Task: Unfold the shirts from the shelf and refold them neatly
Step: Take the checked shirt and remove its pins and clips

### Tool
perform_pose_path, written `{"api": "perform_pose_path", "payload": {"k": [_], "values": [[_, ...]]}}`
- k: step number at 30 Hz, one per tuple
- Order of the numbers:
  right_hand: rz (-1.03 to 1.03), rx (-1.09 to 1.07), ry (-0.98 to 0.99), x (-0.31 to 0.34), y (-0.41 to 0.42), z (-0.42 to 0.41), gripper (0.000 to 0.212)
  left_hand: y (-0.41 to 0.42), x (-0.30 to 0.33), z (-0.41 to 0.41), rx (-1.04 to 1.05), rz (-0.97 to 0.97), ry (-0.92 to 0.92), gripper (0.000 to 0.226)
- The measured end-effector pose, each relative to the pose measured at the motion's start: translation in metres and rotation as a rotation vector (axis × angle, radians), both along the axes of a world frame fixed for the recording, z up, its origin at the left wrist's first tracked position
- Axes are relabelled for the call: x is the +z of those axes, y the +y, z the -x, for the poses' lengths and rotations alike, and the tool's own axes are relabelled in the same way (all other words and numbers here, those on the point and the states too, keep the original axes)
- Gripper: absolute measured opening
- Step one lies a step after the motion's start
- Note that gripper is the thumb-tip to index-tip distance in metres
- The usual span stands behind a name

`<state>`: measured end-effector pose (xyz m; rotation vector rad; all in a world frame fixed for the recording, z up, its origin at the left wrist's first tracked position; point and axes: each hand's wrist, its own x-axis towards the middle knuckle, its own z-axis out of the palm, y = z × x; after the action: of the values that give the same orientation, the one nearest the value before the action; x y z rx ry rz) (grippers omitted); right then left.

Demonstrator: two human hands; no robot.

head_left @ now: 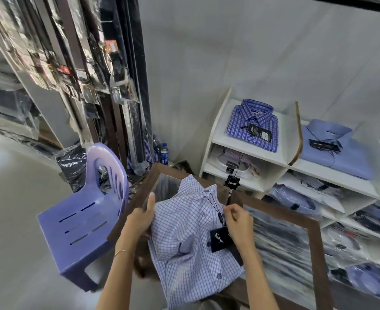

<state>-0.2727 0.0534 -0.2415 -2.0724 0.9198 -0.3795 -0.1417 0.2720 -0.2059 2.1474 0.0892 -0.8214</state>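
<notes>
Shirt (pixel 191 249) is lying on the worktop (pixel 314 233), collar pointing away from the person. Left hand (pixel 141 217) is gripping its left edge; right hand (pixel 238 220) is pinching the placket beside the tag (pixel 219 239).

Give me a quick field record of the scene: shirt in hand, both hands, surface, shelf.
shirt in work: light checked shirt, collar away from the person, black hang tag attached
left hand: grips the shirt's left edge, thumb up
right hand: pinches fabric near the placket
surface: glass counter, wood-framed
shelf: folded blue plaid shirt, plain blue shirt
</notes>
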Motion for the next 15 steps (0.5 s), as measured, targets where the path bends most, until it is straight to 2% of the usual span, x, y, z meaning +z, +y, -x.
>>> {"api": "perform_pose_path", "payload": {"k": [3,6,8,11,13,15], "values": [[-0.003,0.009,-0.007,0.003,0.001,-0.001,0.017,-0.008,0.004,0.001,0.001,0.116,0.041,0.080],[-0.057,0.047,0.032,0.000,0.001,-0.002,0.017,-0.017,0.009,0.005,0.098,0.282,-0.010,0.065],[-0.099,0.103,0.063,-0.001,0.001,-0.002,0.018,-0.026,0.016,0.011,0.166,0.434,-0.020,0.047],[-0.093,0.190,0.093,0.008,0.000,-0.001,0.028,-0.037,0.030,0.014,0.246,0.675,0.106,0.022],[-0.109,0.234,0.091,0.016,-0.004,0.001,0.039,-0.039,0.045,0.011,0.283,0.889,0.229,0.033],[-0.131,0.284,0.081,0.027,-0.011,0.001,0.039,-0.038,0.067,0.010,0.284,1.112,0.305,0.042]]}}
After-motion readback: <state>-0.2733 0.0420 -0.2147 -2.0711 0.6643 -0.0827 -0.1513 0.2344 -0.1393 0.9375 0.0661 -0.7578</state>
